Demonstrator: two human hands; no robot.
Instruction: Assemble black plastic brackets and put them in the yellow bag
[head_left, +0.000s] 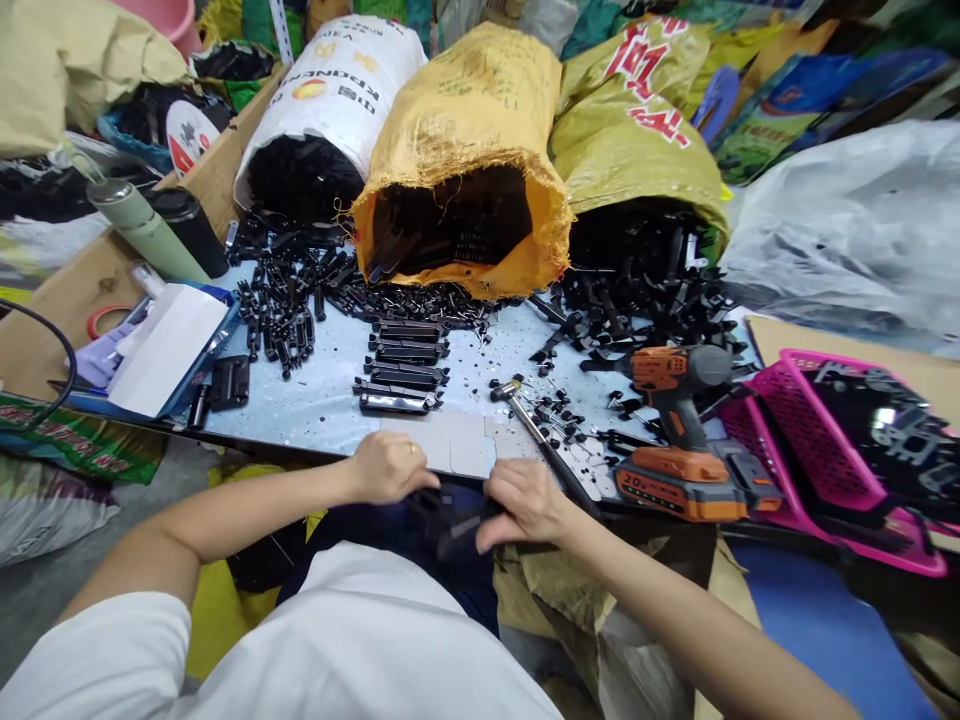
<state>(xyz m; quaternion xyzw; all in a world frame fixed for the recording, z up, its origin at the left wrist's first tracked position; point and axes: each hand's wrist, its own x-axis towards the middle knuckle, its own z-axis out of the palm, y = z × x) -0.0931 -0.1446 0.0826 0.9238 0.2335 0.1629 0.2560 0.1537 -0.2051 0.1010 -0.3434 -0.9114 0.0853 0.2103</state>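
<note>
Below the table's front edge, over the lap, a dark black plastic part (pixel 448 522) is held between both hands and is partly blurred. My left hand (pixel 388 468) is closed on its left end, thumb on top. The fingers of my right hand (pixel 525 502) curl around its right end. I cannot tell whether it is one piece or two pieces being held together. Just beyond the hands lies a flat piece of cardboard (pixel 439 440). Behind that, several long black plastic assemblies (pixel 405 375) lie in a stacked row. A hammer (pixel 536 430) rests right of the cardboard.
An orange cordless drill (pixel 679 425) stands at the right, beside pink baskets (pixel 814 430) of black parts. White (pixel 330 90), orange (pixel 465 110) and yellow (pixel 637 130) sacks lie open at the back, with small black pieces (pixel 285 300) spilled before them. A green bottle (pixel 142 225) stands left.
</note>
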